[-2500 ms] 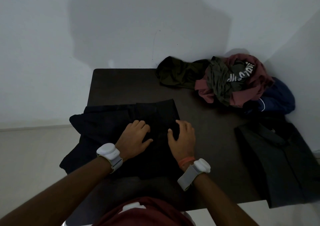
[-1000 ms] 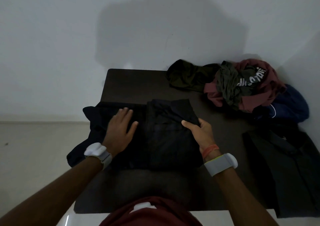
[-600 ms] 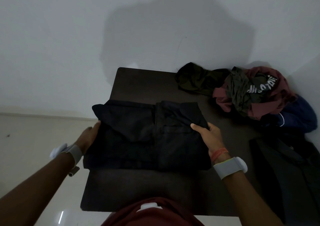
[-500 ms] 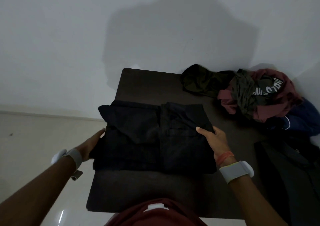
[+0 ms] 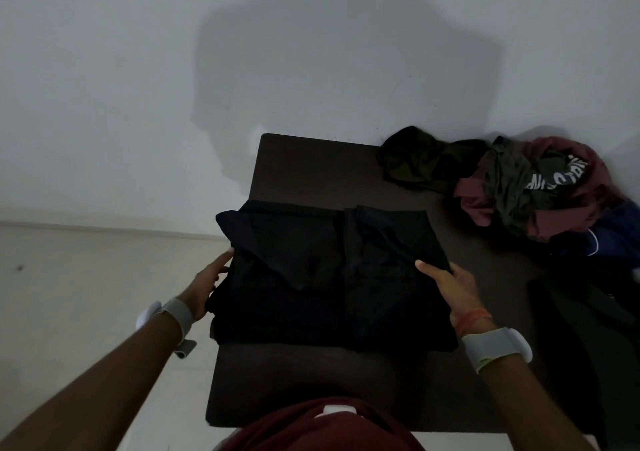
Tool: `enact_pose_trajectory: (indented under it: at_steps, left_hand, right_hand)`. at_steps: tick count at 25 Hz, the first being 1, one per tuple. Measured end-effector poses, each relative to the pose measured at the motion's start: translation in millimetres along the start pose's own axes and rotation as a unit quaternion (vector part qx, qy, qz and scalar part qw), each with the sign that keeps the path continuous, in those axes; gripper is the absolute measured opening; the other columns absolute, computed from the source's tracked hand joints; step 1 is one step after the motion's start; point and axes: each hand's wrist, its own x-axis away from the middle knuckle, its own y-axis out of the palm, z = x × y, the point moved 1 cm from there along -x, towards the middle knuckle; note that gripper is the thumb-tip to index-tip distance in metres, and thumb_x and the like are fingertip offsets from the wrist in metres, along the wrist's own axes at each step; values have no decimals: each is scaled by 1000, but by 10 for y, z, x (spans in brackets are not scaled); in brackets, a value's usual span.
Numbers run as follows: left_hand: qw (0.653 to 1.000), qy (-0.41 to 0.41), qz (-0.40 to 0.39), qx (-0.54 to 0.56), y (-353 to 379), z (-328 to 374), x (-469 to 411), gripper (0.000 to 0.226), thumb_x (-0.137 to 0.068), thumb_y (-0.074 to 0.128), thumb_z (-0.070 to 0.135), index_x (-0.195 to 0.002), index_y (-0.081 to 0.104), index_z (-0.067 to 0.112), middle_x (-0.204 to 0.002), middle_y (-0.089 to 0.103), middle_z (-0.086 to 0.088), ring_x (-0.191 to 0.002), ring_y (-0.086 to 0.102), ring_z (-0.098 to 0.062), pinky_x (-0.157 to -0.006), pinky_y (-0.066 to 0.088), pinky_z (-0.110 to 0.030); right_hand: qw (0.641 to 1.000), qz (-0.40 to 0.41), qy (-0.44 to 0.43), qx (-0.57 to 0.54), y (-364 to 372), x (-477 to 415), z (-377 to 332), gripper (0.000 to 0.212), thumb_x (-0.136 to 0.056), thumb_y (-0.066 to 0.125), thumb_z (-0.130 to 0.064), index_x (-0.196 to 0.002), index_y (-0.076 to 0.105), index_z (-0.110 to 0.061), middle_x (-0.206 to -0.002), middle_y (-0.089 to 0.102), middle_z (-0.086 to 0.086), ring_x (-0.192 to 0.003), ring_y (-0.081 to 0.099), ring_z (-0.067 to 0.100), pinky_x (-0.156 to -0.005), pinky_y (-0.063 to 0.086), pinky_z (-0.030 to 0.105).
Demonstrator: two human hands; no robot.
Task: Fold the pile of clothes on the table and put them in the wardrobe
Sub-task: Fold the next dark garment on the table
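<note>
A black garment [image 5: 322,274], partly folded, lies on the left part of the dark table [image 5: 311,163]. Its left edge overhangs the table's side. My left hand [image 5: 209,282] holds that overhanging left edge, fingers tucked under the cloth and thumb along it. My right hand [image 5: 446,286] is at the garment's right edge, thumb on top and fingers hidden under the cloth. A heap of unfolded clothes [image 5: 526,187], olive, maroon and navy, sits at the table's far right corner.
Another dark folded garment [image 5: 581,319] lies on the table at the right, below the heap. A white wall stands right behind the table and at the right. A pale tiled floor [image 5: 86,295] lies to the left. No wardrobe is in view.
My left hand slid off the top of the garment to its overhanging left edge and took hold there. My right hand moved from the top to the right edge. The camera shifted left.
</note>
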Motion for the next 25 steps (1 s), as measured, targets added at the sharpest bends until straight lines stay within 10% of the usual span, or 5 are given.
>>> enact_pose_trajectory:
  at_steps: [6, 12, 25]
  left_hand:
    - [980, -133, -125, 84, 32, -190, 7, 85, -75, 65, 78, -128, 69, 11, -134, 63, -20, -126, 58, -40, -109, 44, -53]
    - [973, -104, -114, 173, 99, -327, 78, 56, -90, 60, 58, -105, 80, 8, -127, 67, -20, -107, 69, -37, -100, 49, -47]
    - [980, 16, -78, 183, -842, 252, 363, 41, -92, 60, 26, -127, 69, 7, -134, 63, -21, -118, 63, -41, -108, 43, -52]
  right_hand:
    - [1000, -3, -15, -27, 21, 127, -124, 30, -76, 87, -20, -103, 75, -17, -102, 76, 4, -94, 72, 26, -76, 56, 34]
    - [999, 19, -11, -26, 37, 177, -56, 40, -71, 89, -21, -108, 76, -15, -100, 78, 5, -95, 74, 29, -83, 58, 39]
    - [997, 8, -18, -75, -30, 170, -74, 42, -75, 86, -18, -115, 73, -13, -108, 76, 11, -96, 75, 31, -86, 57, 42]
